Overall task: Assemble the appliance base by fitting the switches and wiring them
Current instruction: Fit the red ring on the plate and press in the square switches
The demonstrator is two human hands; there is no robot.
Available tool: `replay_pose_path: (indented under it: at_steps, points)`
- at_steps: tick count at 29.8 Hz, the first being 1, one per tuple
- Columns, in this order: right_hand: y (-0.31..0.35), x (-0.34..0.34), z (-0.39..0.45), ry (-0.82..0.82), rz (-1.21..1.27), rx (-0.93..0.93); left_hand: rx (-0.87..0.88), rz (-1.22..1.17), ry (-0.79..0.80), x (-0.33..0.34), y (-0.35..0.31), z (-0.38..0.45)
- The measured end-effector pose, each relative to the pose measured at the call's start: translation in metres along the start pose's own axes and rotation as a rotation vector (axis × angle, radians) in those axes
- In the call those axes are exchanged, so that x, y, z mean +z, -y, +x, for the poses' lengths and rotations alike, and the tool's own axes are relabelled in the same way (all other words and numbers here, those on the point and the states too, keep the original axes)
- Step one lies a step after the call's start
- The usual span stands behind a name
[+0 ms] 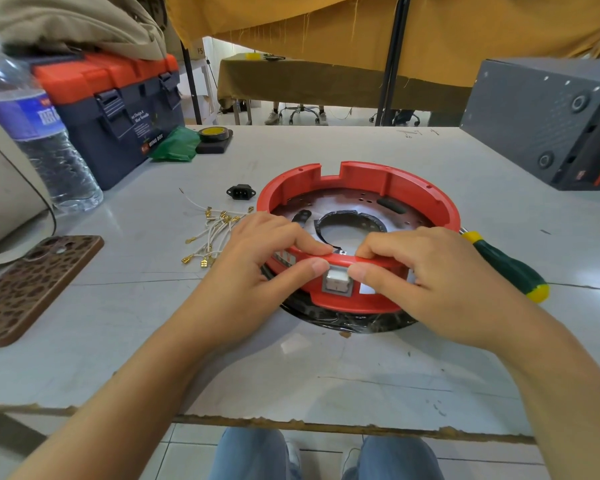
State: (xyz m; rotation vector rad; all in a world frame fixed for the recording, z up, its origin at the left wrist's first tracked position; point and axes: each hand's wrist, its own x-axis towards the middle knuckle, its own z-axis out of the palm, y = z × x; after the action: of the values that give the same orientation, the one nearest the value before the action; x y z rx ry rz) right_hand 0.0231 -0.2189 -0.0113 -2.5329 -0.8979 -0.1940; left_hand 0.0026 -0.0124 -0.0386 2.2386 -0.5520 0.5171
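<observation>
On the grey table (326, 368), mid-frame, the left hand (257, 268) and right hand (426, 275) pinch the stiff, light red base (361, 188) at its near rim, thumbs pressing the white switch (336, 280) in.

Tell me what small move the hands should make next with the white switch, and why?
Probably press the white switch straight into its opening in the red base. Both thumbs already sit beside it, left hand and right hand gripping the near rim, and the switch body seems to stand out from the wall. The wires lie loose, so wiring comes later.
</observation>
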Motion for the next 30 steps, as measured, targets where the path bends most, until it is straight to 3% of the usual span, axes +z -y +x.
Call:
replay_pose_path:
  at_steps: [7,12,14,20,26,30]
  points:
    - [0.0,-0.003,-0.001,0.02,0.03,-0.018,0.02,0.003,0.006,-0.002,-0.001,0.0]
    - [-0.003,-0.015,-0.001,0.119,0.201,-0.022,0.048,-0.029,0.058,-0.011,-0.003,0.003]
    - [-0.006,-0.021,0.003,0.118,0.262,-0.003,0.002,-0.034,0.072,-0.016,-0.003,0.007]
    - [-0.039,-0.035,0.037,-0.086,0.253,0.093,-0.111,-0.031,-0.002,-0.025,0.005,0.033]
    - [-0.081,-0.03,0.071,-0.075,0.087,0.153,-0.309,-0.101,-0.13,-0.026,0.042,0.088]
    - [-0.096,-0.024,0.074,-0.045,0.194,0.238,-0.455,-0.043,-0.053,-0.023,0.082,0.118]
